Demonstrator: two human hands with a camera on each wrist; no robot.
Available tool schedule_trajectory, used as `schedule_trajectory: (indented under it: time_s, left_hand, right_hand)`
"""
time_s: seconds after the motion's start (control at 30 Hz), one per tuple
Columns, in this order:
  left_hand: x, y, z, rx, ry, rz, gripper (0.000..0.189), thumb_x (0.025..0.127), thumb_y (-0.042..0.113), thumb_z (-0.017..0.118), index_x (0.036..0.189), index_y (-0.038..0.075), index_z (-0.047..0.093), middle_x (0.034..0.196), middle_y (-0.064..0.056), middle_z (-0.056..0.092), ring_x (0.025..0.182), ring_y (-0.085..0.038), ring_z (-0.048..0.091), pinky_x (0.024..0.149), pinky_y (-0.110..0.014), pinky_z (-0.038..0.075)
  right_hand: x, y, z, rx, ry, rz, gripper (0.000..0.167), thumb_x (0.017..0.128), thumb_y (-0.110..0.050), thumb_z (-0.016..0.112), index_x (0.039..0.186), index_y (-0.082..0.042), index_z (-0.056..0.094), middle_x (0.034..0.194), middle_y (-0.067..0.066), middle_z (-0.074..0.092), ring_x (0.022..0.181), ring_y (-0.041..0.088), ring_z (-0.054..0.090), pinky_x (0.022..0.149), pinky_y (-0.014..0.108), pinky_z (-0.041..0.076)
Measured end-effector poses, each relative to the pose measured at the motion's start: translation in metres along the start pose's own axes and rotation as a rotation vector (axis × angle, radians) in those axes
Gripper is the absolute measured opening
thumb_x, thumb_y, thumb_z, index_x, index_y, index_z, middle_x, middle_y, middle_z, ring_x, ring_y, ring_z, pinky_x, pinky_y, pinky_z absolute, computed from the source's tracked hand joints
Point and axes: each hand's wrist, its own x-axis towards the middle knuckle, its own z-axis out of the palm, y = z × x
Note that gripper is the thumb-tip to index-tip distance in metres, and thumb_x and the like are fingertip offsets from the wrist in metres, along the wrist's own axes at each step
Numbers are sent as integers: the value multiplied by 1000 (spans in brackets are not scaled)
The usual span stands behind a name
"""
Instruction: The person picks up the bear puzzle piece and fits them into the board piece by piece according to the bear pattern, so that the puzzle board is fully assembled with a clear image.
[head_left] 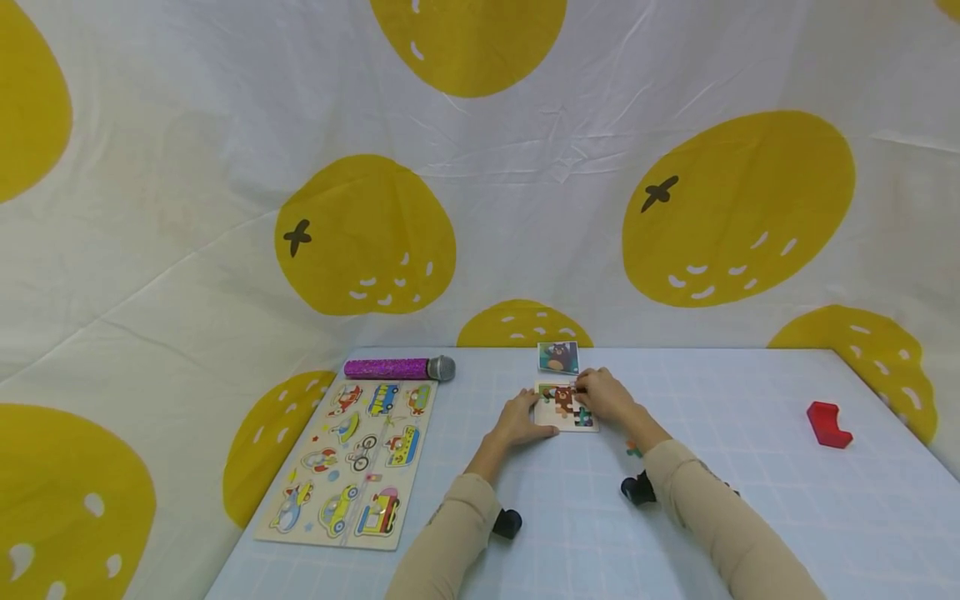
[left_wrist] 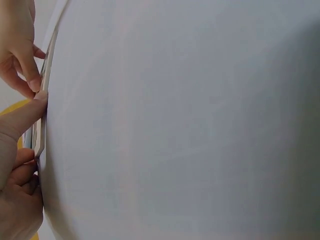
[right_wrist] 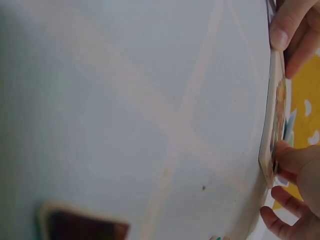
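A small wooden jigsaw board [head_left: 551, 422] lies on the table with several bear-picture pieces [head_left: 562, 398] in its frame. My left hand [head_left: 517, 419] holds the board's left side, thumb [left_wrist: 31, 112] on the front edge and fingers around the side. Over the upper right of the board, my right hand [head_left: 606, 398] pinches a small puzzle piece between thumb and fingertips; the fingers mostly hide it. A bear picture card [head_left: 558, 357] sits just behind the board. By the right forearm is a loose puzzle piece [head_left: 633, 448], partly covered by the sleeve.
To the left lies a large wooden vehicle puzzle [head_left: 352, 458], with a purple glitter microphone [head_left: 390, 368] along its far edge. A red angular block [head_left: 828, 426] stands at the far right. Near the right wrist is a dark piece [right_wrist: 85, 227]. A fruit-print cloth [head_left: 540, 208] hangs behind.
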Motion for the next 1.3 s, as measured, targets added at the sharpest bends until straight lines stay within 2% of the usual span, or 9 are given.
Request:
schedule_trajectory:
  time_s: [0.17,0.3,0.43,0.6,0.73,0.93,1.17,1.3]
  left_hand:
    - [0,1,0,0,3,-6,77,77,40,76,135,-3,48,145,-18,41,135,-35,34,109,-45,32]
    - [-1,1,0,-2,4,-3,77,77,39,76,135,-3,48,144,-18,41,135,-34,33,109,-45,32]
    - [-2,1,0,-6,6,0,76,77,39,76,134,-3,48,144,-18,41,136,-34,33,109,-45,32]
    - [-1,0,1,-14,9,-1,77,77,39,76,135,-3,48,145,-17,41,136,-33,33,109,-44,32]
    - [-1,1,1,-22,8,-14,77,77,39,76,135,-2,48,145,-17,41,136,-33,33,109,-44,32]
    - [-2,2,0,-19,11,-14,76,77,38,76,134,-3,49,144,-17,41,136,-34,33,109,-45,32]
    - [0,2,1,-5,9,-10,76,77,39,76,134,-3,48,144,-18,41,135,-34,33,109,-44,32]
    - [0,1,1,-17,5,-15,76,77,38,77,134,-3,48,144,-18,41,135,-34,34,109,-45,32]
  right_hand:
    - [-4,-8,-2,-46,13,3,21,91,-13,62,105,0,69,115,18,59,103,36,53,84,48,51]
    - [-5,-12,-4,-51,-22,18,21,91,-12,62,105,1,70,112,18,59,99,34,53,84,47,51]
    - [-5,-15,-8,-20,-54,29,20,90,-9,62,105,2,70,112,19,58,100,34,52,86,47,49]
    - [-4,-10,-8,44,-38,21,20,89,-7,63,105,4,69,113,19,59,104,36,52,91,47,48]
    - [-4,-6,-5,59,-30,17,23,88,-8,64,108,4,67,111,20,61,102,35,55,91,47,47]
    - [-6,-7,-2,14,-20,9,28,90,-10,63,116,-1,66,116,18,58,105,36,52,89,50,48]
    - [-5,-12,1,-174,-39,4,25,93,-15,59,113,-4,68,120,12,58,105,33,52,79,50,51]
    - [-3,-16,-2,-164,-79,52,25,93,-16,59,114,-6,68,118,12,59,103,32,52,80,52,49]
